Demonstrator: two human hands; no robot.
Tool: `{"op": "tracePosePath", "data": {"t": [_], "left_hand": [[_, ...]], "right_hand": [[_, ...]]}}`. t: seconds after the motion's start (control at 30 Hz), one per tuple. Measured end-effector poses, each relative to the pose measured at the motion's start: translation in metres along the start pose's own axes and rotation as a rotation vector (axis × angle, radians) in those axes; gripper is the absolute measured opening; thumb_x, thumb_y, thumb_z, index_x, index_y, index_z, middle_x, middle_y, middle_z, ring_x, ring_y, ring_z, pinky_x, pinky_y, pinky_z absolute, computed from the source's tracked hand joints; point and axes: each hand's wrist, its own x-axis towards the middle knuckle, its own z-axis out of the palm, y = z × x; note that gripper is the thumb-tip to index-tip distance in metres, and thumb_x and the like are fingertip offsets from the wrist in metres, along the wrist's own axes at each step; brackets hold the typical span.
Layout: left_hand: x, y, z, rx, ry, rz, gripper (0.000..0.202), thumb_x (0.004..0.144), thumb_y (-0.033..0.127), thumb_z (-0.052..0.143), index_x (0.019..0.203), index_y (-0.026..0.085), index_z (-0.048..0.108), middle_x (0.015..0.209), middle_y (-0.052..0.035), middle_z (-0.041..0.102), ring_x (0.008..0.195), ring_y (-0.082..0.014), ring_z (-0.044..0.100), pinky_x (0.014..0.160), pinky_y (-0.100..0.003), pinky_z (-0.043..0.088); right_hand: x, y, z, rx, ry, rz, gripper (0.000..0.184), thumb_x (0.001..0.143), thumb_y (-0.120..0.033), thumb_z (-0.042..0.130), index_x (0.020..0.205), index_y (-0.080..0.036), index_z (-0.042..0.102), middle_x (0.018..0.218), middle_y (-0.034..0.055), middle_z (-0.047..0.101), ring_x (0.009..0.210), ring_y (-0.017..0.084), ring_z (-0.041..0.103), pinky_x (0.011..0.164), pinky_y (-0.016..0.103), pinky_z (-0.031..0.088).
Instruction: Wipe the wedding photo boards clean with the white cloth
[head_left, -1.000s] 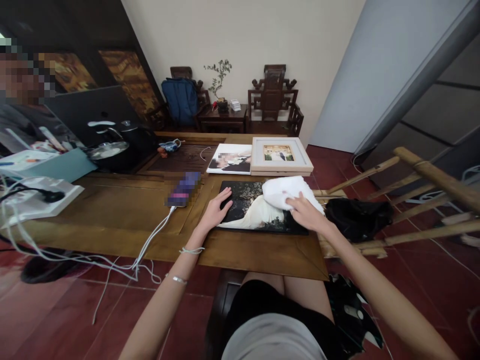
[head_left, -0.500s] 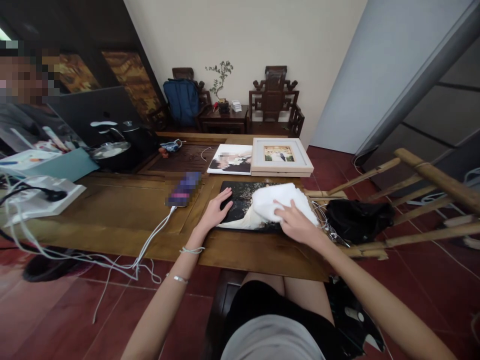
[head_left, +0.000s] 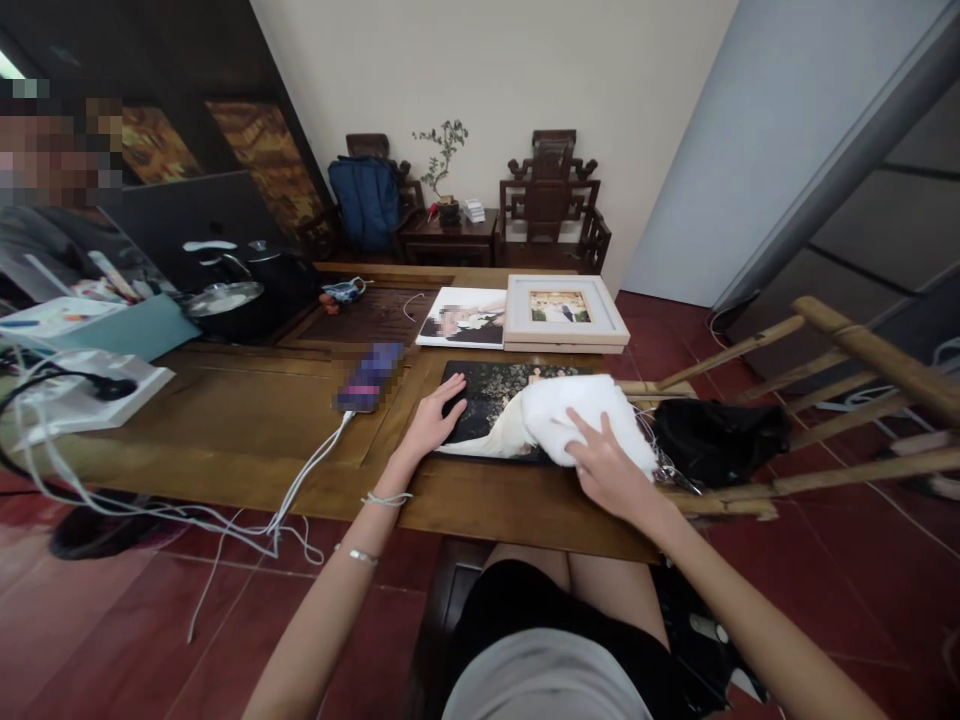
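Note:
A dark photo panel (head_left: 484, 405) lies flat near the table's front edge. It carries a picture of figures, one in a long white dress. My left hand (head_left: 437, 415) rests on its left edge, fingers stretched out and laid over the border. On the panel's right part is a folded white cloth (head_left: 555, 405), covering that side of the picture. My right hand (head_left: 611, 462) presses on the cloth, two fingers spread across it and the others bent against it.
Behind the panel lie a white photo print (head_left: 461, 318) and a light framed picture (head_left: 566, 312). A phone (head_left: 367, 378) with white cables is to the left, past it a power strip (head_left: 112, 395) and kettle (head_left: 274, 275). A bamboo chair (head_left: 862, 370) holding a black bag (head_left: 720, 440) stands right.
My right hand has slid the cloth right and slightly toward me, baring more of the pictured figures. My left hand has stayed on the panel's left edge.

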Motion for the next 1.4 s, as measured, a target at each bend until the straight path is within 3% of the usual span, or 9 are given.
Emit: {"op": "tracePosePath", "data": {"t": [0.13,0.23,0.4,0.6,0.77,0.93,1.07,1.23,1.4], "left_hand": [[0.0,0.0,0.001,0.003,0.001,0.005,0.042,0.088,0.037,0.047,0.121,0.014,0.058,0.135,-0.0112,0.052,0.129,-0.0227,0.044,0.111,-0.041,0.031],[-0.001,0.0,0.001,0.012,0.002,0.009,0.042,0.088,0.036,0.048,0.121,0.012,0.058,0.135,-0.0128,0.052,0.129,-0.0229,0.044,0.111,-0.04,0.031],[-0.001,0.0,-0.001,0.025,-0.003,0.017,0.042,0.088,0.035,0.048,0.121,0.012,0.058,0.135,-0.0133,0.051,0.128,-0.0227,0.045,0.11,-0.04,0.032],[-0.001,-0.002,-0.001,0.024,-0.003,0.028,0.04,0.089,0.036,0.047,0.121,0.014,0.058,0.135,-0.012,0.052,0.128,-0.0229,0.045,0.11,-0.043,0.032],[-0.002,-0.001,0.0,0.025,0.002,0.026,0.04,0.089,0.036,0.046,0.121,0.015,0.058,0.135,-0.0122,0.052,0.128,-0.0229,0.045,0.109,-0.044,0.033],[-0.001,0.001,0.001,0.017,0.002,0.023,0.04,0.089,0.035,0.046,0.12,0.013,0.059,0.135,-0.0132,0.052,0.128,-0.0224,0.045,0.11,-0.042,0.033],[0.0,0.002,0.001,0.012,0.0,0.02,0.04,0.089,0.035,0.046,0.12,0.012,0.059,0.135,-0.0134,0.052,0.129,-0.0226,0.044,0.11,-0.042,0.032],[-0.001,0.002,-0.001,0.017,-0.006,0.009,0.04,0.088,0.035,0.047,0.12,0.013,0.059,0.135,-0.0129,0.051,0.129,-0.0222,0.044,0.11,-0.041,0.032],[-0.001,0.001,-0.002,0.014,-0.01,0.004,0.041,0.089,0.036,0.046,0.122,0.015,0.058,0.135,-0.0114,0.051,0.129,-0.0218,0.044,0.11,-0.042,0.032]], "right_hand": [[-0.036,-0.044,-0.006,0.055,-0.104,-0.046,0.044,0.062,0.003,0.036,0.094,-0.016,0.061,0.145,0.0107,0.038,0.14,0.031,0.009,0.105,0.068,0.01],[-0.028,-0.054,-0.01,0.079,-0.145,-0.068,0.044,0.065,0.001,0.037,0.099,-0.016,0.061,0.142,0.0145,0.042,0.139,0.029,0.016,0.105,0.066,0.012],[0.047,-0.016,-0.011,0.028,-0.117,0.019,0.043,0.072,-0.002,0.035,0.107,-0.013,0.058,0.123,0.0197,0.056,0.133,0.03,0.033,0.102,0.063,0.022],[0.112,0.021,-0.009,-0.019,-0.024,0.112,0.049,0.074,-0.001,0.032,0.116,-0.01,0.055,0.127,0.0226,0.051,0.126,0.035,0.04,0.097,0.069,0.021],[0.078,-0.007,0.002,-0.043,-0.023,0.093,0.05,0.072,-0.001,0.035,0.116,-0.011,0.056,0.134,0.0202,0.048,0.137,0.034,0.019,0.101,0.068,0.015],[0.009,-0.06,0.006,0.018,-0.116,0.007,0.047,0.068,-0.002,0.04,0.106,-0.017,0.063,0.146,0.009,0.037,0.139,0.034,0.011,0.103,0.07,0.008],[-0.003,-0.081,0.0,0.083,-0.175,-0.08,0.045,0.067,-0.004,0.041,0.104,-0.018,0.062,0.144,0.0087,0.04,0.138,0.033,0.015,0.103,0.069,0.012],[0.059,-0.05,-0.003,0.017,-0.123,-0.027,0.046,0.074,-0.004,0.037,0.114,-0.015,0.058,0.128,0.0173,0.053,0.136,0.028,0.026,0.104,0.061,0.017],[0.126,-0.006,-0.004,-0.01,-0.081,0.052,0.048,0.079,-0.006,0.032,0.123,-0.012,0.052,0.128,0.0232,0.05,0.125,0.033,0.041,0.098,0.065,0.022]]}}
